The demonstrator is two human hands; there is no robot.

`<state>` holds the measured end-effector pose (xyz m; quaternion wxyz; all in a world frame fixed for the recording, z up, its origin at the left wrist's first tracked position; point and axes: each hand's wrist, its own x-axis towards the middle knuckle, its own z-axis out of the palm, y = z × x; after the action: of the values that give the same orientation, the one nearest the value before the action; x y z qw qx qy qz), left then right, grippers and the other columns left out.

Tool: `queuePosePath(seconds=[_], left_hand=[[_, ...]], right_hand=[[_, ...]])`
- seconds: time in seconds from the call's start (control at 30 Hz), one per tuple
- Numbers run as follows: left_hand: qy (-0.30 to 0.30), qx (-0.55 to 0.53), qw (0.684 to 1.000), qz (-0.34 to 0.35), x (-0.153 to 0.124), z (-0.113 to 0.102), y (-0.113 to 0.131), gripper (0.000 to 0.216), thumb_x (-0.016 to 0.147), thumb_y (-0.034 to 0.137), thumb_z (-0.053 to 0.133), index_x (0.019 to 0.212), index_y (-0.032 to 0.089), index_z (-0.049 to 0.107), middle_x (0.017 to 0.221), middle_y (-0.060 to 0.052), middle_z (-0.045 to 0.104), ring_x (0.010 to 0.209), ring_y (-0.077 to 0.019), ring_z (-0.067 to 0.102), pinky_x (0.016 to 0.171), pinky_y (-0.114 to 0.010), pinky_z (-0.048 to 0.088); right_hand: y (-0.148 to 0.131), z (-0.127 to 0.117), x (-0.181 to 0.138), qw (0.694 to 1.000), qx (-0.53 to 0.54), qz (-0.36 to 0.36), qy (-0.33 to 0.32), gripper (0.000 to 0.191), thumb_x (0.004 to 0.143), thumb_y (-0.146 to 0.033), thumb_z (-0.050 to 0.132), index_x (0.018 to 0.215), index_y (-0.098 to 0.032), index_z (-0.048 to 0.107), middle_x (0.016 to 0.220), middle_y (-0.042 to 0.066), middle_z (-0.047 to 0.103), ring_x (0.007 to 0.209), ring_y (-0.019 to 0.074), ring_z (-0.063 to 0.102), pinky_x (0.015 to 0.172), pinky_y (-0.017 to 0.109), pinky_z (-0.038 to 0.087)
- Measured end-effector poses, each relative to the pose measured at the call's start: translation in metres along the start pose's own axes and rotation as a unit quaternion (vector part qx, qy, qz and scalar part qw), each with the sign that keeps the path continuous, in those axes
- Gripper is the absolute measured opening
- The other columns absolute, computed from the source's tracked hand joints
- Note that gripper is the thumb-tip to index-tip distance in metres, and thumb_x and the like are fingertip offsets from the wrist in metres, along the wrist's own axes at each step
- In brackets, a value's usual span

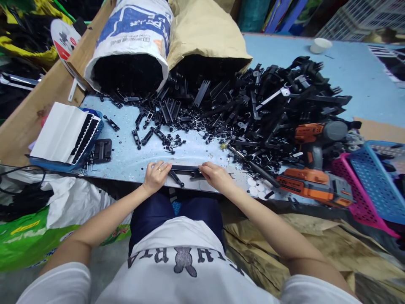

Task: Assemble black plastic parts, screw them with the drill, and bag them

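Near the front edge of the blue worktable (202, 145), my left hand (156, 175), with a ring on one finger, pinches one end of a long black plastic bar (184, 168). The other end is between the fingers of my right hand (214, 174). A short black link (176, 179) slants down from the bar by my left fingers; whether it is joined there, I cannot tell. Beyond my hands lie small black links (147, 137) and scattered screws (199, 123). To the right spreads a large heap of black plastic parts (278, 101).
An orange cordless drill (313, 169) lies at right, by pink (363, 198) and blue baskets (382, 181). A white sack (133, 29) and a brown paper sack (205, 29) open toward me at the back. Left stands a blue tray (53, 164) holding cards.
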<state>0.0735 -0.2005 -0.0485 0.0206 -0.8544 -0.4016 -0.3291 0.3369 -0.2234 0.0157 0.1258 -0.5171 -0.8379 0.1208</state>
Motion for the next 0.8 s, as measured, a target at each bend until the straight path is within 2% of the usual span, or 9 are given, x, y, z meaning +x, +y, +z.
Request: queuePosePath(seconds=[0.07,0.17,0.23,0.3,0.43,0.5,0.6,0.7,0.8], left_hand=[[-0.028,0.007,1.000,-0.002,0.007,-0.001,0.011,0.024,0.089,0.024,0.048,0.109,0.019,0.060,0.107,-0.011,0.065,0.108,-0.0249,0.056,0.094,-0.045,0.034],[-0.132,-0.024,0.991,0.028,0.024,0.006,0.035,0.045,0.084,0.041,0.055,0.121,0.015,0.053,0.120,-0.015,0.057,0.116,-0.0290,0.048,0.097,-0.047,0.029],[-0.207,-0.037,0.977,0.023,0.036,0.015,0.047,0.058,0.079,0.048,0.059,0.123,0.012,0.050,0.118,-0.017,0.056,0.111,-0.0293,0.050,0.092,-0.043,0.034],[-0.241,-0.041,0.970,0.013,0.044,0.024,0.052,0.056,0.079,0.048,0.060,0.120,0.011,0.050,0.112,-0.015,0.058,0.103,-0.0274,0.052,0.084,-0.039,0.037],[-0.239,-0.052,0.969,0.025,0.046,0.031,0.050,0.049,0.081,0.048,0.058,0.115,0.013,0.052,0.106,-0.012,0.059,0.099,-0.0257,0.052,0.081,-0.038,0.037],[-0.232,-0.047,0.972,0.007,0.044,0.031,0.050,0.048,0.080,0.047,0.059,0.113,0.013,0.053,0.105,-0.012,0.059,0.098,-0.0256,0.052,0.080,-0.037,0.037],[-0.218,-0.046,0.975,-0.029,0.044,0.030,0.053,0.046,0.077,0.046,0.062,0.109,0.013,0.055,0.102,-0.011,0.059,0.097,-0.0253,0.052,0.080,-0.036,0.038],[-0.207,-0.055,0.977,-0.020,0.045,0.028,0.055,0.047,0.074,0.046,0.064,0.107,0.014,0.055,0.102,-0.010,0.059,0.097,-0.0253,0.052,0.081,-0.037,0.038],[-0.211,-0.054,0.976,0.007,0.048,0.024,0.053,0.055,0.070,0.051,0.065,0.108,0.013,0.055,0.102,-0.011,0.058,0.097,-0.0259,0.052,0.082,-0.037,0.039]], right_hand=[[0.005,0.012,-0.007,0.999,0.015,-0.014,0.030,0.032,0.095,-0.028,0.034,0.107,-0.019,0.062,0.100,0.011,0.062,0.086,0.0181,0.060,0.072,0.028,0.046],[0.017,0.030,-0.021,0.997,0.033,-0.043,0.054,0.037,0.093,-0.037,0.041,0.122,-0.019,0.054,0.112,0.013,0.059,0.099,0.0217,0.057,0.083,0.035,0.047],[0.026,0.039,-0.027,0.997,0.020,-0.049,0.049,0.045,0.090,-0.042,0.047,0.128,-0.019,0.050,0.113,0.014,0.058,0.100,0.0230,0.056,0.084,0.038,0.046],[0.036,0.044,-0.029,0.998,0.003,-0.056,0.042,0.048,0.089,-0.044,0.048,0.129,-0.019,0.049,0.109,0.013,0.060,0.096,0.0230,0.056,0.081,0.038,0.046],[0.053,0.042,-0.019,0.993,0.003,-0.122,0.006,0.044,0.092,-0.040,0.044,0.129,-0.019,0.049,0.103,0.011,0.061,0.089,0.0201,0.055,0.077,0.034,0.045],[0.057,0.039,-0.015,0.988,0.003,-0.154,-0.005,0.044,0.092,-0.040,0.044,0.130,-0.018,0.048,0.101,0.010,0.061,0.086,0.0192,0.055,0.075,0.033,0.045],[0.056,0.041,-0.015,0.988,-0.007,-0.151,0.018,0.044,0.092,-0.041,0.045,0.128,-0.018,0.050,0.097,0.010,0.062,0.084,0.0188,0.054,0.073,0.032,0.044],[0.056,0.045,-0.018,0.990,-0.013,-0.130,0.048,0.042,0.092,-0.040,0.044,0.128,-0.018,0.050,0.095,0.010,0.061,0.085,0.0189,0.054,0.073,0.032,0.044],[0.062,0.041,-0.015,0.982,-0.001,-0.190,0.005,0.043,0.094,-0.040,0.040,0.129,-0.018,0.049,0.096,0.010,0.061,0.085,0.0173,0.054,0.075,0.030,0.043]])
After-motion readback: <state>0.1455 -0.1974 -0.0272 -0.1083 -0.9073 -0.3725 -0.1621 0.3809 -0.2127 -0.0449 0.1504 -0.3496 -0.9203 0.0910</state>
